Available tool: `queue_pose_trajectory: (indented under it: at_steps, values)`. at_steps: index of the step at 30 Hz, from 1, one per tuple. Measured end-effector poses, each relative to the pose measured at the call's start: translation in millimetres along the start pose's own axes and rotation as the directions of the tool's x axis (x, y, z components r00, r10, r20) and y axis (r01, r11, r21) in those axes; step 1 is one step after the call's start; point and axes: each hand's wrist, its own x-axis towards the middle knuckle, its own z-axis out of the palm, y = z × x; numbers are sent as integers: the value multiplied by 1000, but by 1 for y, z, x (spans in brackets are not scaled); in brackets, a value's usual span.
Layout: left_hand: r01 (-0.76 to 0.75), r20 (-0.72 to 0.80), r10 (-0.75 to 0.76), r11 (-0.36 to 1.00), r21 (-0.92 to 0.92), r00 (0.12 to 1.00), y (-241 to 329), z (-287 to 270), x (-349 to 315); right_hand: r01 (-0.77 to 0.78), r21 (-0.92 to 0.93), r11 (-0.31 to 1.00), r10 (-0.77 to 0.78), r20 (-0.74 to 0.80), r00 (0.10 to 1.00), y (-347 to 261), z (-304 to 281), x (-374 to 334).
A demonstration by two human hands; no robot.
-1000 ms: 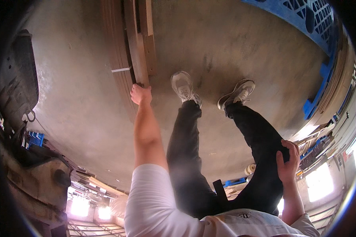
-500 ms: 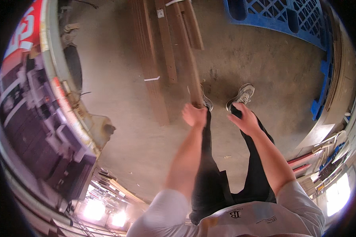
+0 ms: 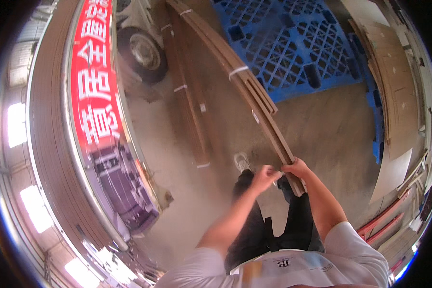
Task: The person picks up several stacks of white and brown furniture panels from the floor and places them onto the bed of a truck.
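Observation:
A long bundle of brown boards (image 3: 261,103), bound with a white strap, slants from the far side toward my legs, its near end raised off the floor. My right hand (image 3: 296,168) is wrapped round the bundle close to that near end. Just left of it, my left hand (image 3: 265,178) has curled fingers with a small whitish bit at the fingertips, too blurred to name. A second strapped bundle of brown boards (image 3: 192,115) lies on the floor to the left.
Blue plastic pallets (image 3: 293,43) lie at the far right, beside stacked brown sheets (image 3: 393,91). A vehicle with a black tyre (image 3: 141,53) and a red banner (image 3: 96,72) stands along the left. Red bars (image 3: 381,221) lie at the lower right.
The bundle's near end has come up and right, and my right hand, free before, now grips it. My left hand has moved off its end. The view has swung, showing more vehicle and pallet.

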Motion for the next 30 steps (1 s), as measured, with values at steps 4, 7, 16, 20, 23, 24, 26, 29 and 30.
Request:
queue_pose_trajectory:
  at_steps: [4, 7, 16, 20, 23, 24, 26, 29, 30]
  values:
    - [48, -72, -86, 906, -420, 994, 33, -106, 108, 4, -75, 997, -6, -30, 1000, -39, -41, -37]
    - [27, -111, -124, 778, -628, 986, 110, -167, 188, -5, -235, 972, -24, -118, 993, -58, -50, -59]
    - [-79, -116, -30, 569, -819, 993, 218, -253, 279, -262, -377, 889, 89, -417, 904, -118, 17, -120]
    - [73, -22, -163, 552, -831, 986, 214, -245, 240, -308, -345, 887, 132, -449, 883, -106, 42, -139]
    - [132, 41, -165, 595, -793, 985, 212, -212, 207, -309, -338, 889, 102, -512, 853, -52, 68, -160]
    - [131, 38, -163, 608, -783, 986, 209, -202, 201, -305, -315, 899, 102, -527, 844, -38, 73, -166]
    - [157, 65, -178, 565, -810, 982, 199, -184, 203, -295, -274, 916, 99, -556, 825, -18, 79, -173]
    - [236, 190, -140, 553, -799, 972, 221, -159, 219, -313, -217, 925, 134, -585, 800, -3, 83, -165]
    - [244, 209, -127, 550, -799, 970, 236, -146, 225, -323, -191, 927, 151, -598, 787, -1, 83, -162]
